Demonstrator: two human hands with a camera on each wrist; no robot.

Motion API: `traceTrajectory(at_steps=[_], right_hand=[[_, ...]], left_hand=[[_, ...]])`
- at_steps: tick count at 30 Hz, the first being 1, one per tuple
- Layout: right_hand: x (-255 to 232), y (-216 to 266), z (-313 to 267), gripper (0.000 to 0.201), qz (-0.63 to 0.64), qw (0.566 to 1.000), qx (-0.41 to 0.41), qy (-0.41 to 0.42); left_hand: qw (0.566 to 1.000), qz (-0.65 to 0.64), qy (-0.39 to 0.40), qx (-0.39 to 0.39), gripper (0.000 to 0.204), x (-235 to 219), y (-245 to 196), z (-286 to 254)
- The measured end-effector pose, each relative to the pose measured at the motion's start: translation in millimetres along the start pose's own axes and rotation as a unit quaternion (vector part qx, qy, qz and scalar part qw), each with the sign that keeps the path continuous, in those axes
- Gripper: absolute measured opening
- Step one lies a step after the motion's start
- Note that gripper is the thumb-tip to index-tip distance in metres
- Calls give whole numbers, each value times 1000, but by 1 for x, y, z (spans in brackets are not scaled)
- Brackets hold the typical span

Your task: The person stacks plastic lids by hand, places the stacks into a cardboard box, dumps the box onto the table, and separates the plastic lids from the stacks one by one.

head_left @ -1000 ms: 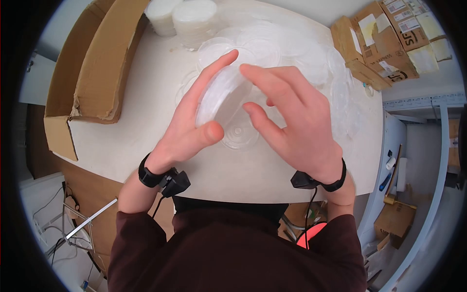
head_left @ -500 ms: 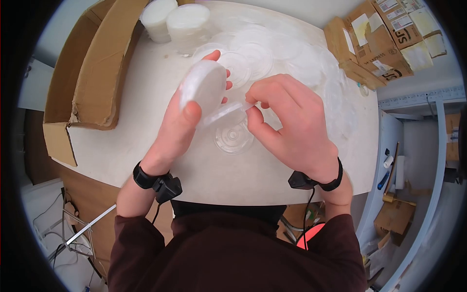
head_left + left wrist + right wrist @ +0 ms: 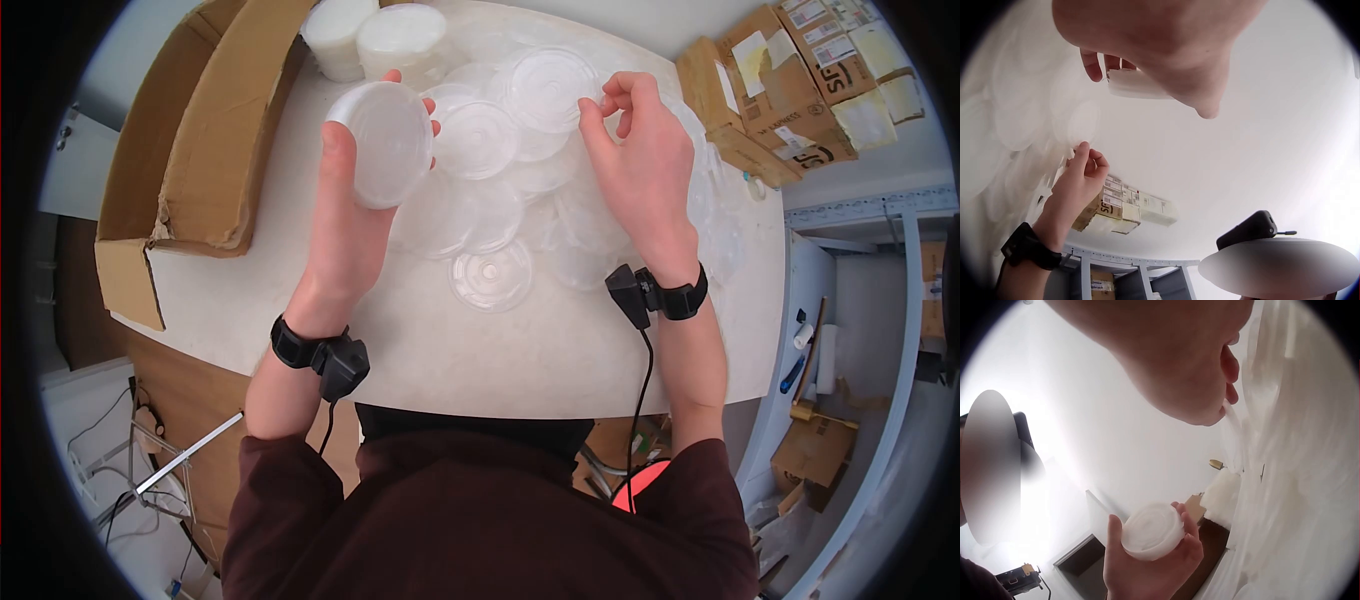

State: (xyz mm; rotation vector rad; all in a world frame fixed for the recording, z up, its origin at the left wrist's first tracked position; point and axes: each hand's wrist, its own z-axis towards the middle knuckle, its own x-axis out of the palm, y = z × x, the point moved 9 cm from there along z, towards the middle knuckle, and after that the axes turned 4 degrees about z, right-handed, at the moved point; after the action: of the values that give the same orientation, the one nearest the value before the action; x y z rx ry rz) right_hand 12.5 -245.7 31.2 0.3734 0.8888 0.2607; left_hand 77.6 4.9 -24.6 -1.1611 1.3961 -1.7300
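Note:
My left hand (image 3: 350,190) grips a short stack of round, translucent plastic lids (image 3: 392,145), thumb on the near side and fingertips showing past the far rim. The right wrist view shows this stack (image 3: 1152,531) tilted, its round face visible. Over the far part of the table, my right hand (image 3: 645,150) pinches the edge of a single clear lid (image 3: 552,85) between thumb and forefinger. That lid overlaps other loose lids (image 3: 475,140) lying spread below it. One more clear lid (image 3: 490,275) lies flat nearer to me.
Two tall stacks of translucent lids or tubs (image 3: 402,40) stand at the back. An open cardboard box (image 3: 205,150) lies along the left edge of the white table (image 3: 450,355). Shipping cartons (image 3: 790,90) are piled at the back right, with a grey shelf frame (image 3: 900,330) beyond the right edge.
My right hand has moved away from the stack toward the back right with one lid. My left hand has shifted left and turned the stack's face toward the head camera.

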Motion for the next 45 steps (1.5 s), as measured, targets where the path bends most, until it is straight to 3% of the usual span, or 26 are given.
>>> traceTrajectory(at_steps=[8, 10, 11, 13, 14, 16, 23, 30, 32, 45], right_hand=[[-10, 15, 1, 25, -46, 999, -2, 23], [-14, 33, -4, 24, 50, 997, -6, 58], [-17, 42, -8, 24, 52, 997, -7, 57], [-18, 78, -17, 26, 179, 975, -107, 71], [-16, 82, -19, 26, 179, 976, -107, 70], [-24, 100, -27, 29, 184, 963, -195, 35], [-28, 98, -32, 29, 178, 963, -204, 6], [-28, 96, -30, 28, 180, 963, -199, 12], [-29, 95, -31, 27, 178, 964, -196, 9], [-18, 98, -33, 23, 246, 945, -165, 138]], left_hand=[[998, 40, 48, -16, 114, 12, 11, -2], [989, 40, 142, -22, 121, 26, 14, -10], [989, 42, 140, -21, 121, 26, 15, -12], [975, 76, 208, -14, 130, 40, 15, -22], [977, 59, 203, -33, 135, 45, 13, -23], [977, 73, 200, -23, 135, 49, 5, -26], [983, 79, 166, -17, 137, 44, 6, -26], [981, 74, 181, -13, 138, 46, 10, -25], [985, 23, 171, -25, 136, 45, 16, -23], [985, -6, 161, -63, 121, 41, 18, -21]])
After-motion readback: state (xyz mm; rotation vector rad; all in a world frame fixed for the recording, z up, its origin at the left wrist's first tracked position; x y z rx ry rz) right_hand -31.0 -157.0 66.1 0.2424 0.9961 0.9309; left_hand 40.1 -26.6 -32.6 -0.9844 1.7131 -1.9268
